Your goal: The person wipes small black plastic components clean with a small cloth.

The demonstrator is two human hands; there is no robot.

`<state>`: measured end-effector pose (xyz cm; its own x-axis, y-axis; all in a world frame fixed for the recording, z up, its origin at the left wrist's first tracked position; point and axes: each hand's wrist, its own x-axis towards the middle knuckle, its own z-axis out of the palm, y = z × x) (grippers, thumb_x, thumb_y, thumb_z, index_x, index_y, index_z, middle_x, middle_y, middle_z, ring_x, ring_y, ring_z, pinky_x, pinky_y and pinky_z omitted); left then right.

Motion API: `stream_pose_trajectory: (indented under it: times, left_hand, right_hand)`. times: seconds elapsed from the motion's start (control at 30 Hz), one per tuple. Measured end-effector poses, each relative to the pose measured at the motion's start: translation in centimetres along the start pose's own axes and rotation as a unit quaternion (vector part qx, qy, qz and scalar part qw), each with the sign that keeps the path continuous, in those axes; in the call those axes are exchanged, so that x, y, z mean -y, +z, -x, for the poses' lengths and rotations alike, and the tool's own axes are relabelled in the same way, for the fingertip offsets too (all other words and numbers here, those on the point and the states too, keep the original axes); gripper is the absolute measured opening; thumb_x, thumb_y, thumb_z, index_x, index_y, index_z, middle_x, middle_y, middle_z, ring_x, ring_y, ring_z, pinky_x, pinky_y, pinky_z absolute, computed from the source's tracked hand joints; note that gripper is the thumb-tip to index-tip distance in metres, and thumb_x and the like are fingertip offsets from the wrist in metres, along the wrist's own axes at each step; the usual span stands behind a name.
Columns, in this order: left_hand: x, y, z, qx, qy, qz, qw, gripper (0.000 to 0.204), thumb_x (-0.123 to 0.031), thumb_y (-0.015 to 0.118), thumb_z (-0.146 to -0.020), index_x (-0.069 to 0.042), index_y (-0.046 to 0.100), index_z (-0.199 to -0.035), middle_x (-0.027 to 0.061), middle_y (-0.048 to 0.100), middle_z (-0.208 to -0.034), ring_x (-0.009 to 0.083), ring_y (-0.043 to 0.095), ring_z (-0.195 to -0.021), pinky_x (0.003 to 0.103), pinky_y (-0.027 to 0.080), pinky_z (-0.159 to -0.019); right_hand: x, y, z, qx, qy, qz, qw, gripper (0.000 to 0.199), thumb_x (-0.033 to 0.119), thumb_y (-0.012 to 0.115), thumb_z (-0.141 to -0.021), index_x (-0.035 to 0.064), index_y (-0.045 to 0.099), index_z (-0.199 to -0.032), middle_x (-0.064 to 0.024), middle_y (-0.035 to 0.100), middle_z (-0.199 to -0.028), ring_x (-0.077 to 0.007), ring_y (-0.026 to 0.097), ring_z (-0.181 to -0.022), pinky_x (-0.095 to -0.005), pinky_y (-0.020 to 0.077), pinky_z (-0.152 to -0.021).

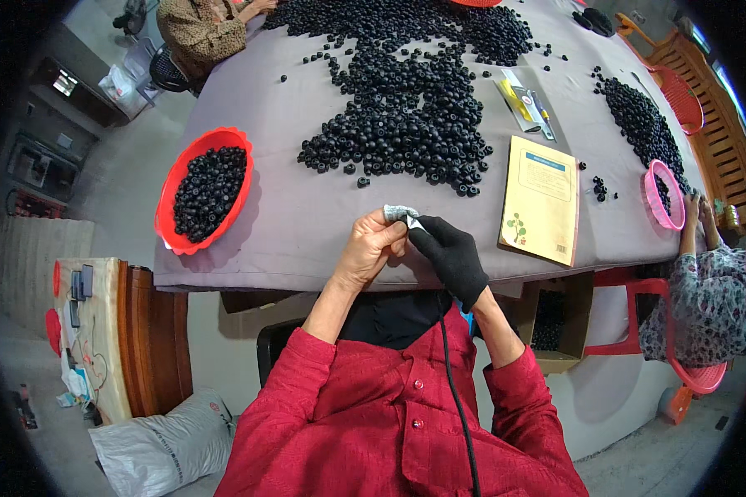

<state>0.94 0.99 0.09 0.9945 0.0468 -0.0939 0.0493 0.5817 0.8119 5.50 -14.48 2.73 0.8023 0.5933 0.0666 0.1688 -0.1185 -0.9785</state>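
My bare left hand (pixel 373 248) pinches a small grey-white piece of cloth or paper (pixel 399 213) just above the near table edge. My right hand (pixel 449 253) wears a black glove and its fingertips meet the same piece from the right. Whether a bead is inside the piece is hidden. A large pile of small black round beads (pixel 406 116) lies on the grey tablecloth (pixel 307 224) just beyond both hands. A black cable (pixel 454 373) runs down my red shirt.
A red bowl of black beads (pixel 205 190) sits at the left table edge. A yellow booklet (pixel 543 199) lies right of my hands, a pink bowl (pixel 665 195) beyond it. Other people sit at the far left (pixel 203 33) and right (pixel 704 282). A cardboard box (pixel 555 323) stands below.
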Motion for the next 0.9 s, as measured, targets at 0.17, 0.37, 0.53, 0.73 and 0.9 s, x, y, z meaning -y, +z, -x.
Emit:
stream_pose_trajectory:
  times: [0.17,0.37,0.53,0.73,0.9]
  left_hand:
    - [0.14,0.26,-0.09,-0.004,0.015,0.027,1.0,0.013,-0.009,0.054,-0.085,-0.002,0.06,-0.095,-0.0009,0.055,-0.066,0.0052,0.045,-0.054,0.019,0.038,-0.052]
    - [0.23,0.03,-0.12,0.006,0.006,0.048,0.999,0.013,-0.009,0.054,-0.086,-0.002,0.06,-0.095,-0.0013,0.055,-0.068,0.0047,0.045,-0.054,0.019,0.037,-0.052]
    - [-0.02,0.23,-0.04,0.016,0.001,0.053,0.998,0.013,-0.009,0.054,-0.086,-0.002,0.059,-0.095,-0.0016,0.055,-0.067,0.0048,0.044,-0.053,0.019,0.037,-0.052]
    - [-0.02,0.28,-0.06,0.008,-0.018,0.059,0.998,0.012,-0.01,0.052,-0.087,-0.002,0.059,-0.094,-0.0033,0.05,-0.063,0.0042,0.039,-0.051,0.02,0.032,-0.049]
    - [-0.16,0.19,0.03,0.025,-0.028,0.089,0.995,0.011,-0.009,0.051,-0.087,-0.002,0.058,-0.091,-0.0038,0.047,-0.062,0.0044,0.037,-0.051,0.02,0.031,-0.05]
  right_hand:
    - [-0.4,0.02,0.41,0.008,0.015,-0.045,0.999,0.029,0.019,0.056,-0.084,0.0005,0.056,-0.106,-0.0122,0.063,-0.089,-0.013,0.06,-0.083,-0.0267,0.046,-0.072]
    - [-0.14,-0.05,0.34,0.014,0.014,-0.039,0.999,0.026,0.015,0.057,-0.085,-0.0001,0.057,-0.106,-0.0073,0.063,-0.089,-0.0082,0.055,-0.082,-0.0241,0.0447,-0.073]
    - [0.02,0.0,0.22,0.009,0.009,-0.035,0.999,0.027,0.017,0.056,-0.085,0.0004,0.057,-0.105,-0.0097,0.064,-0.087,-0.0092,0.058,-0.081,-0.0252,0.0463,-0.071]
    - [0.12,-0.1,0.31,0.005,0.002,-0.015,1.0,0.026,0.018,0.055,-0.085,0.0005,0.057,-0.104,-0.0096,0.064,-0.086,-0.0096,0.059,-0.08,-0.0256,0.0464,-0.07]
    - [0.1,-0.01,0.22,0.017,0.026,-0.024,0.999,0.028,0.02,0.055,-0.086,0.0007,0.057,-0.105,-0.0101,0.064,-0.087,-0.0097,0.058,-0.08,-0.0261,0.0461,-0.071]
